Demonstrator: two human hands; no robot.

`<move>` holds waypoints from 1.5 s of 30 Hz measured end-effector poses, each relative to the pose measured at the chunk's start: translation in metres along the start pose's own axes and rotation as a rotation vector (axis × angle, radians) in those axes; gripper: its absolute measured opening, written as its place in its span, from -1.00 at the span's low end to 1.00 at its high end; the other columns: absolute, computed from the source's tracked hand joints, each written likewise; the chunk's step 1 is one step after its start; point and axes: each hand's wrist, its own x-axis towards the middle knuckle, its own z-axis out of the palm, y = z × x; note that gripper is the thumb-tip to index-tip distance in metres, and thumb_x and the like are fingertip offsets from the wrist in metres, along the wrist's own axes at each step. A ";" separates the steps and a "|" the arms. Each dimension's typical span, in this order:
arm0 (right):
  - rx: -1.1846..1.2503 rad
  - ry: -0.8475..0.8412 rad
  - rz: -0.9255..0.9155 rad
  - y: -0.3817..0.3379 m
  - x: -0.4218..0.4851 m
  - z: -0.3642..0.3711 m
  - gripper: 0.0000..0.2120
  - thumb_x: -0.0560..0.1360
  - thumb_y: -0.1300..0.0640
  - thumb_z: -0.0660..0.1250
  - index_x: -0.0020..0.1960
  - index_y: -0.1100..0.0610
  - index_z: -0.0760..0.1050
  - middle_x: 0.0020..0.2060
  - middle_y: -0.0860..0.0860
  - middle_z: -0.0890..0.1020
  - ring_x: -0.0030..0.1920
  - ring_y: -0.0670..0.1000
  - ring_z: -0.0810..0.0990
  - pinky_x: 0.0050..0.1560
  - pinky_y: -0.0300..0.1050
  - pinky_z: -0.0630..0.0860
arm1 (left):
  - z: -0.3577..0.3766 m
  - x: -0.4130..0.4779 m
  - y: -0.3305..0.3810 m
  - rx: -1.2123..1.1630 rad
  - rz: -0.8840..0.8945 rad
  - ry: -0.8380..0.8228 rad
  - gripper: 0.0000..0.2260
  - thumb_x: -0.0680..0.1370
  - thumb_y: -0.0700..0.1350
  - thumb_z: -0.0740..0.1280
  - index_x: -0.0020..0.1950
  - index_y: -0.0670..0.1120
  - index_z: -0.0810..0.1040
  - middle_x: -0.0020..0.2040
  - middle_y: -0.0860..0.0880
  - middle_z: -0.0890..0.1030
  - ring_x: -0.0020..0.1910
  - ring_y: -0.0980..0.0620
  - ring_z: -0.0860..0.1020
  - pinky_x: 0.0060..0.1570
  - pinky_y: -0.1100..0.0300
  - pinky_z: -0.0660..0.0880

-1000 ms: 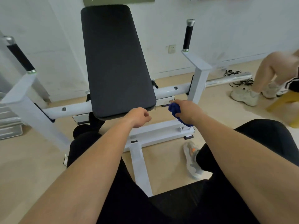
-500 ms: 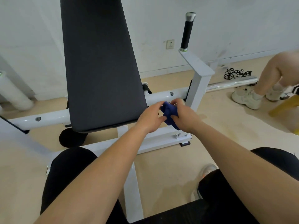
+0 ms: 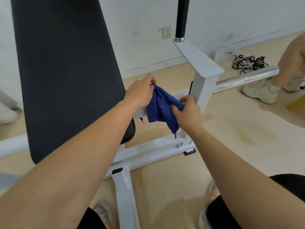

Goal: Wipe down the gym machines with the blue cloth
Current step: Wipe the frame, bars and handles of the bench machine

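Looking like a pause between wiping strokes: readying the blue cloth [image 3: 162,105] rather than rubbing anything, judging by how it is being held up between both hands. Spreading or refolding it, most likely, to present a usable face.

Hanging in the air just in front of the white crossbar [image 3: 179,95] of the gym machine [image 3: 203,86], between the black back pad [image 3: 66,71] and the white upright post [image 3: 200,95]; draping down in loose folds, one corner trailing toward the base rail [image 3: 156,150]. Whether touching the crossbar behind it, not possible to tell.

Left hand [image 3: 140,95]: closing around the cloth's upper edge, fingers curled in, pinching the top corner near the pad's side.

Right hand [image 3: 188,113]: also narrowed onto the cloth, thumb and fingers gripping its right side, fingertips lying near the upright post, contact uncertain.

Calling next, probably, for gathering the cloth into one palm with a flat pad of fabric outward, then pressing it against the nearest unwiped surface, the post or the crossbar seeming the closest. Needing a firm enough hold that the trailing corner is not snagging on the bolts or brackets at the base.

Also showing at the right edge: another person's leg and pale shoe [image 3: 259,92], beside a chrome bar [image 3: 244,79] and a tangle of black cables [image 3: 247,62] on the floor.
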 end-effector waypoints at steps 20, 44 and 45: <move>0.378 0.196 0.309 0.025 0.022 0.082 -0.64 0.70 0.00 0.00 0.10 0.22 0.45 -0.16 0.04 0.59 -0.20 0.04 0.54 -0.22 -0.15 0.39 | 0.073 0.044 0.013 0.176 0.214 -0.345 -0.63 0.70 -0.02 -0.01 0.49 -0.04 0.29 0.38 -0.05 0.47 0.19 -0.11 0.51 0.06 0.08 0.38; 0.423 0.199 0.298 0.020 0.017 0.078 -0.68 0.65 0.01 0.21 -0.18 0.20 0.42 -0.40 -0.04 0.48 -0.45 -0.14 0.43 -0.45 -0.28 0.30 | 0.062 0.038 -0.001 0.301 0.135 -0.395 -0.72 0.67 -0.14 0.07 0.37 -0.08 0.37 0.14 -0.12 0.57 0.02 -0.14 0.53 0.05 -0.04 0.48; 0.411 0.218 0.315 0.023 0.022 0.075 -0.67 0.65 0.00 0.20 -0.19 0.19 0.42 -0.39 -0.04 0.49 -0.43 -0.13 0.43 -0.42 -0.22 0.29 | 0.066 0.044 0.005 0.262 0.121 -0.399 -0.70 0.67 -0.14 0.07 0.38 -0.05 0.39 0.17 -0.11 0.57 0.04 -0.13 0.53 0.05 -0.02 0.47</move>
